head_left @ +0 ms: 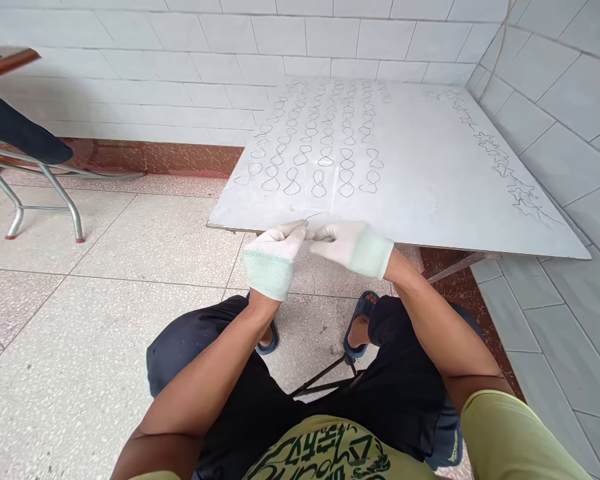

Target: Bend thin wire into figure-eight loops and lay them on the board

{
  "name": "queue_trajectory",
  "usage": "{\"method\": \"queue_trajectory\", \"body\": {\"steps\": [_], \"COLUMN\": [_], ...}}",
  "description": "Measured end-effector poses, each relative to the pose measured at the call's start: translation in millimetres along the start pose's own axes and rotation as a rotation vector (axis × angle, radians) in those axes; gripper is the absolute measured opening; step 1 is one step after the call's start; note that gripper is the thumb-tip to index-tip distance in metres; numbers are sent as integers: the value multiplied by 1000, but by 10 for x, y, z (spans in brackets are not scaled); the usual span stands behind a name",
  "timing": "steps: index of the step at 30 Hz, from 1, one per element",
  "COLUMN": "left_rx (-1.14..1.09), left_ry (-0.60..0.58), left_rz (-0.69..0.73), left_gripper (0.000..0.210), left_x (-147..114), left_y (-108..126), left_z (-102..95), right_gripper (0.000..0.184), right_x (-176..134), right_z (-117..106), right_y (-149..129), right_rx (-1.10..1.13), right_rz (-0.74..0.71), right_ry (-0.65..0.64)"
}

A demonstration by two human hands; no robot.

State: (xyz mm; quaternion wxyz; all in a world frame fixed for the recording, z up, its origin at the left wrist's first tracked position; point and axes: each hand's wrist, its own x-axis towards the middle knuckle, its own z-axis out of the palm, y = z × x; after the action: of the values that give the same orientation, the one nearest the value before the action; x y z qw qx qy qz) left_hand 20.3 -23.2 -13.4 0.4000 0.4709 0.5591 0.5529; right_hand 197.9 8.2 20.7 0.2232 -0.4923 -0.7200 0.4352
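My left hand (276, 257), in a white knit glove with a mint cuff, is closed in a pinch on a thin dark wire (314, 215). The wire's free end rises from the fingertips over the front edge of the board. My right hand (347, 245), gloved alike and slightly blurred, has its fingers closed at the left fingertips, on the wire's lower part; the exact contact is hard to see. Just beyond both hands, rows of wire figure-eight shapes (319, 183) lie on the white board (410, 193).
Along the board's right side lies a line of star-like wire shapes (500, 160). Tiled walls (280, 37) stand behind and to the right. At left are a metal-legged stool (63, 193) and another person's leg (20, 127). Dark thin legs of a stand (325, 383) are between my feet.
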Motion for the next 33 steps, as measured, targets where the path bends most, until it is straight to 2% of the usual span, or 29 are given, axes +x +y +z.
{"method": "queue_trajectory", "body": {"steps": [2,7,13,15,17,20,23,26,29,33], "left_rx": [-81,-216,-309,-293,-278,-260,-242,-324,-406,-415], "left_ry": [2,5,-20,-20,-38,-87,-163,-266,-451,-690], "left_rz": [-19,-91,-163,-172,-165,-135,-164,-218,-260,-286], "left_gripper": [26,33,46,44,41,39,38,35,37,39], "left_x": [20,50,17,-6,-8,55,186,333,460,582], "left_y": [-45,-72,-8,-3,-5,-3,7,-5,-54,-144], "left_z": [6,-7,9,23,18,-52,-179,-318,-424,-486], "right_gripper": [15,26,22,20,24,34,28,24,27,19], "right_x": [36,78,148,162,146,76,-13,-96,-152,-148], "right_z": [108,274,468,544,575,512,361,194,53,-88], "right_y": [-27,-26,114,120,97,64,78,113,152,244], "right_rx": [19,138,227,268,315,341,229,112,18,-63], "right_rz": [-20,31,-138,-110,-22,41,-49,-75,-46,-119], "right_ry": [-96,-103,-95,-77,-66,-77,-141,-230,-295,-267]}}
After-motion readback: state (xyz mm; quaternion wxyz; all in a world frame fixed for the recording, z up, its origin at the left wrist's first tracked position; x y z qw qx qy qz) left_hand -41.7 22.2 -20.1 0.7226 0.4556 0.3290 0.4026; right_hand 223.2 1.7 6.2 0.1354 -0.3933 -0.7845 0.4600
